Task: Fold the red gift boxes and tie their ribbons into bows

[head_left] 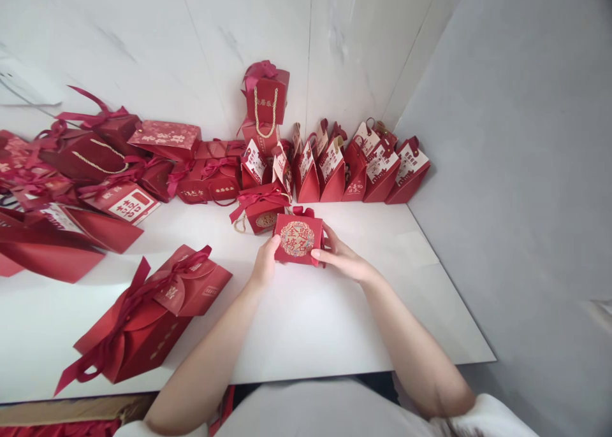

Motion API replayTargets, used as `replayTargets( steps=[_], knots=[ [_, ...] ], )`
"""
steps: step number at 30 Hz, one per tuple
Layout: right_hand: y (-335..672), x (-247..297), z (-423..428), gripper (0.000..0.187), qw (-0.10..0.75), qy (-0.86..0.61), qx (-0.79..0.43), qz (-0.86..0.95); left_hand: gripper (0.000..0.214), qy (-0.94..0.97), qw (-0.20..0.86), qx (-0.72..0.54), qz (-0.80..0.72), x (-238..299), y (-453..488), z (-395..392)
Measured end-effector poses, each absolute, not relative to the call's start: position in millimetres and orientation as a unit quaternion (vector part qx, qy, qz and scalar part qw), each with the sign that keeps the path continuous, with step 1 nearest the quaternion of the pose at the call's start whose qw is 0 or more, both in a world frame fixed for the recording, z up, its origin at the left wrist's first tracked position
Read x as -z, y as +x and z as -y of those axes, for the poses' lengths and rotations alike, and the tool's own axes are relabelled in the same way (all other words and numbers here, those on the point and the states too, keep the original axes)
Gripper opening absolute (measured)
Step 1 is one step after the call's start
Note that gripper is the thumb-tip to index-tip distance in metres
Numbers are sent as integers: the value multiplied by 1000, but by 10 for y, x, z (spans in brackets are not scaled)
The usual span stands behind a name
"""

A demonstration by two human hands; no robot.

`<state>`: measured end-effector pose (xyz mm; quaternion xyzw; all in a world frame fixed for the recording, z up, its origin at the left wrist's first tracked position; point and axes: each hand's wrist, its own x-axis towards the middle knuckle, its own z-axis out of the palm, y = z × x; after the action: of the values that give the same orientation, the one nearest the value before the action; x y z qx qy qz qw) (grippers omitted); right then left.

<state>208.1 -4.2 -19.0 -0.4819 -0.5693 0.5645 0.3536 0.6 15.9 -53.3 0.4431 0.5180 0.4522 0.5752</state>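
Observation:
Between my two hands is a small red gift box (pixel 298 239) with a round floral emblem and characters on the side facing me. A bit of red ribbon shows at its top. My left hand (pixel 266 258) is closed on the box's left edge, thumb on the front. On the other side, my right hand (pixel 342 255) grips the right edge, thumb across the lower corner. Just behind it to the left stands another red gift box (pixel 264 217) with a ribbon bow and rope handle, touching or nearly touching the held one.
Red triangular boxes (pixel 329 169) line the wall at the back right. Two stacked boxes (pixel 268 99) rise behind. Several ribboned boxes (pixel 95 163) are heaped at left, and two larger boxes (pixel 157 316) lie front left. The white table (pixel 335 335) meets a grey wall (pixel 516 201) at right.

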Motion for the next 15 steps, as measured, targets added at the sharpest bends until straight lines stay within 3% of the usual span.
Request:
replayTargets(
  steps=[6, 11, 15],
  knots=[
    [2071, 197, 43, 98, 358, -451, -633, 517, 59, 457, 580, -438, -512, 517, -15, -168],
    [2114, 200, -7, 56, 424, -431, -701, 378, 78, 461, 629, -441, -444, 498, -52, -199],
    [2164, 223, -60, 51, 431, -410, -747, 297, 74, 503, 567, -458, -466, 555, -81, -222]
  ],
)
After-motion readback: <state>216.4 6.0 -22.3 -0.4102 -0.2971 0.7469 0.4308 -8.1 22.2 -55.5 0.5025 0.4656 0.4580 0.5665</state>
